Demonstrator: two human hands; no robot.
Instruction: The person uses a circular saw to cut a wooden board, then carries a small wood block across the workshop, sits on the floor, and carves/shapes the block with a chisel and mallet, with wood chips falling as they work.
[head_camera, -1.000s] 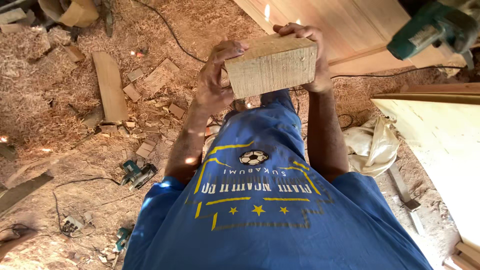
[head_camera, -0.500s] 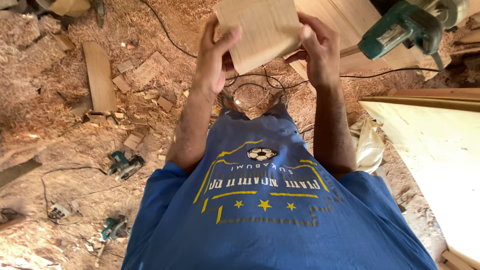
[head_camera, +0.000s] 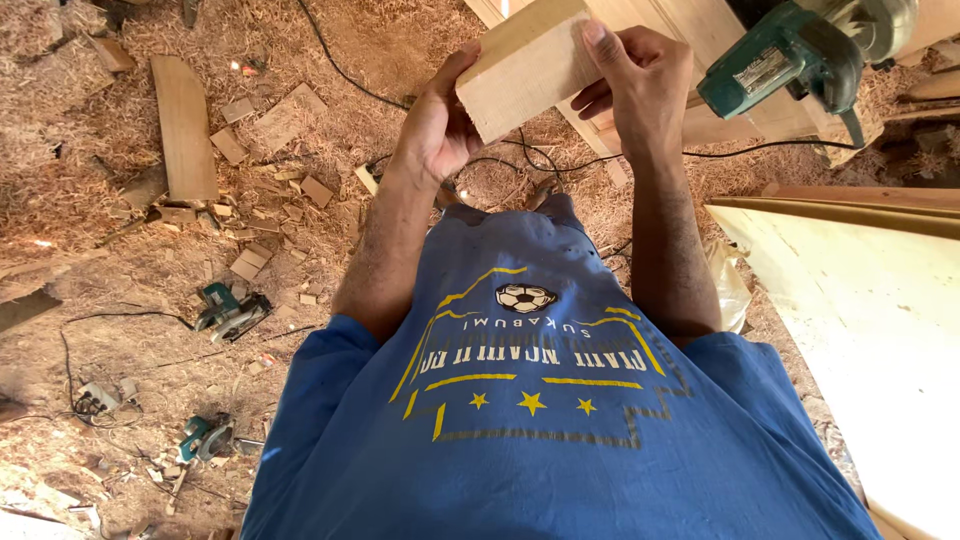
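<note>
Both hands are gripping a pale wooden block (head_camera: 530, 65): the left hand (head_camera: 440, 125) is pinching one end, the right hand (head_camera: 640, 85) the other. It is hanging over a shavings-covered floor (head_camera: 120, 250), near a green power saw (head_camera: 790, 55). A loose grip could likely drop the block onto the person's feet.

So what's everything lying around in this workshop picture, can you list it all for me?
wooden block: one, pale, held up between both hands
power saw: one, teal, top right on the planks
planks: several, pale, stacked behind the block
large board: one, pale yellow, right edge
long offcut: one, brown, on the floor top left
small offcuts: many, tan, scattered on the sawdust floor
hand power tools: two, teal, on the floor at left
black cable: one, trailing across the sawdust floor
blue shirt: one, with yellow print, worn by the person
left hand: gripping the block's left side
right hand: gripping the block's right side
</note>
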